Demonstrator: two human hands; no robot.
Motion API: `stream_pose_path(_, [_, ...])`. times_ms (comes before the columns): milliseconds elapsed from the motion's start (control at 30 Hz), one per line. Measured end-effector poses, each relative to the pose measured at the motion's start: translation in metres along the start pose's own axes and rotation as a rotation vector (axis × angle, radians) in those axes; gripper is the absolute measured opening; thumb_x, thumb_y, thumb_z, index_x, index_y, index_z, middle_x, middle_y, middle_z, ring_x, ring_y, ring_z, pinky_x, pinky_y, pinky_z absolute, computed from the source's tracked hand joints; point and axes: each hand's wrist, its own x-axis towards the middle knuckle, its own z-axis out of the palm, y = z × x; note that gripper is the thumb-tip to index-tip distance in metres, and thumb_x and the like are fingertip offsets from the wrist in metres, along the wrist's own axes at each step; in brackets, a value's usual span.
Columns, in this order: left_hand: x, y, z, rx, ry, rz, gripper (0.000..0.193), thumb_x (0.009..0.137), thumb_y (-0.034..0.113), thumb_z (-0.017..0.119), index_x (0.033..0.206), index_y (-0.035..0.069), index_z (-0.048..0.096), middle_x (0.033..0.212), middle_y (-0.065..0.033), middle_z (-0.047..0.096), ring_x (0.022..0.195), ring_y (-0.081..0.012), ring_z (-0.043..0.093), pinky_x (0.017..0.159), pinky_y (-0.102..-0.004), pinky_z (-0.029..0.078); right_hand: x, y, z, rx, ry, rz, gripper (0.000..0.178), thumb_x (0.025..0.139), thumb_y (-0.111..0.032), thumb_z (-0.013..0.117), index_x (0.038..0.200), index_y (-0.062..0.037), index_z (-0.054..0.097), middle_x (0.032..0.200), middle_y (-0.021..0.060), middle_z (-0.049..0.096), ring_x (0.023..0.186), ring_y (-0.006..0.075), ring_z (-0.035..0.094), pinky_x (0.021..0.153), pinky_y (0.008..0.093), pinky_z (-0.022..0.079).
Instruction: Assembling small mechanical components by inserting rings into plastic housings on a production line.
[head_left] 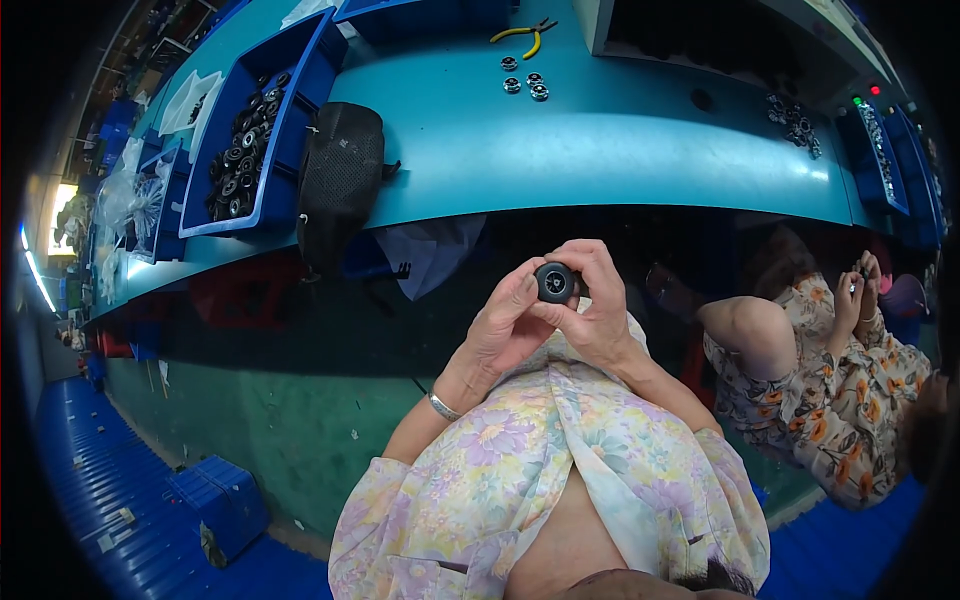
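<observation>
A small black toy wheel (555, 283) with a silver spoked hub is pinched between both my hands, its hub face turned up toward me. My left hand (503, 318) grips its left side with thumb and fingers. From the other side, my right hand (597, 305) closes on it, thumb below and fingers curled over the top. Both hands are in front of my body, just off the table's near edge. Farther off on the tabletop lie several chrome wheel hubs (512, 85) and yellow-handled pliers (530, 38).
A blue bin (290, 130) of black wheels stands at the left, beside a black mesh bag (342, 165). More chrome parts (792, 125) lie on the turquoise table (620, 150) at right, near a blue bin (875, 160). Another person (830, 380) sits at my right, holding something small.
</observation>
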Motion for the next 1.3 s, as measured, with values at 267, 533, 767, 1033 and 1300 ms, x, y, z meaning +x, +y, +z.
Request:
stream_pose_path(267, [-0.003, -0.002, 0.001, -0.050, 0.049, -0.008, 0.044, 0.091, 0.037, 0.064, 0.117, 0.005, 0.049, 0.101, -0.0054, 0.055, 0.095, -0.0140, 0.055, 0.088, -0.0306, 0.046, 0.010, -0.002, -0.017, -0.043, -0.181, -0.156, 0.051, 0.071, -0.015, 0.079, 0.114, -0.0019, 0.056, 0.114, 0.0133, 0.052, 0.101, 0.0255, 0.057, 0.086, 0.0337, 0.048])
stream_pose_path(533, [-0.004, -0.001, -0.003, -0.056, -0.041, -0.015, 0.036, 0.094, 0.030, 0.059, 0.118, 0.004, 0.051, 0.105, -0.0054, 0.056, 0.097, -0.0146, 0.056, 0.089, -0.0311, 0.047, 0.009, -0.005, -0.015, 0.033, -0.082, -0.096, 0.047, 0.063, -0.009, 0.080, 0.105, -0.0023, 0.060, 0.106, 0.0128, 0.057, 0.098, 0.0274, 0.056, 0.080, 0.0350, 0.048])
stream_pose_path(767, [-0.007, -0.004, -0.004, -0.065, 0.038, -0.047, 0.034, 0.097, 0.035, 0.055, 0.114, 0.005, 0.054, 0.103, -0.0061, 0.059, 0.094, -0.0155, 0.058, 0.087, -0.0325, 0.048, 0.007, 0.000, -0.018, -0.047, -0.159, -0.163, 0.050, 0.069, -0.025, 0.082, 0.107, -0.0024, 0.058, 0.107, 0.0125, 0.054, 0.099, 0.0254, 0.057, 0.083, 0.0331, 0.048])
stream_pose_path(1033, [-0.010, -0.004, 0.000, -0.099, 0.059, -0.093, 0.035, 0.097, 0.037, 0.053, 0.111, 0.005, 0.055, 0.103, -0.0060, 0.058, 0.093, -0.0145, 0.057, 0.086, -0.0319, 0.048, 0.007, -0.004, -0.017, -0.017, -0.170, -0.150, 0.051, 0.069, -0.028, 0.083, 0.105, -0.0026, 0.058, 0.106, 0.0108, 0.054, 0.095, 0.0231, 0.057, 0.080, 0.0323, 0.048])
stream_pose_path(1300, [-0.005, 0.000, -0.001, -0.032, 0.000, -0.008, 0.033, 0.095, 0.028, 0.058, 0.115, 0.002, 0.053, 0.104, -0.0034, 0.057, 0.096, -0.0119, 0.054, 0.087, -0.0290, 0.045, 0.008, -0.007, -0.014, 0.053, -0.118, -0.037, 0.047, 0.065, -0.018, 0.082, 0.103, -0.0021, 0.058, 0.101, 0.0112, 0.055, 0.095, 0.0251, 0.055, 0.078, 0.0345, 0.047])
